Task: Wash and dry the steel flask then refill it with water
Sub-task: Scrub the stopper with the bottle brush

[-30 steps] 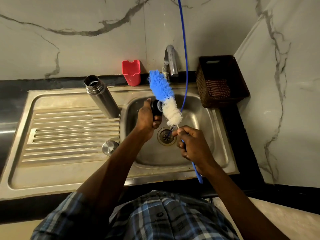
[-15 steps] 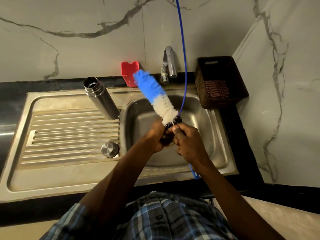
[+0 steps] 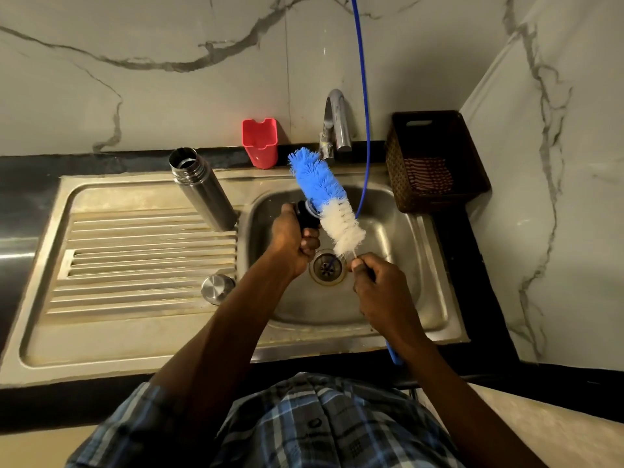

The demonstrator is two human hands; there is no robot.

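The open steel flask (image 3: 202, 192) stands uncapped on the drainboard, beside the basin's left rim. Its round steel cap (image 3: 217, 288) lies on the drainboard nearer to me. Over the sink basin (image 3: 398, 265), my left hand (image 3: 293, 243) grips a small black stopper (image 3: 309, 216). My right hand (image 3: 378, 285) holds the thin handle of a blue-and-white bottle brush (image 3: 326, 204). The bristles lie against the stopper, and the brush head points up toward the tap (image 3: 337, 121).
A red plastic holder (image 3: 260, 141) stands against the wall behind the sink. A dark woven basket (image 3: 435, 160) sits at the back right. A blue hose (image 3: 363, 96) hangs down into the basin. The drain (image 3: 327, 266) is between my hands.
My left hand has moved the stopper back and left, away from my right hand. The brush head swung right and now rubs its side against the stopper.
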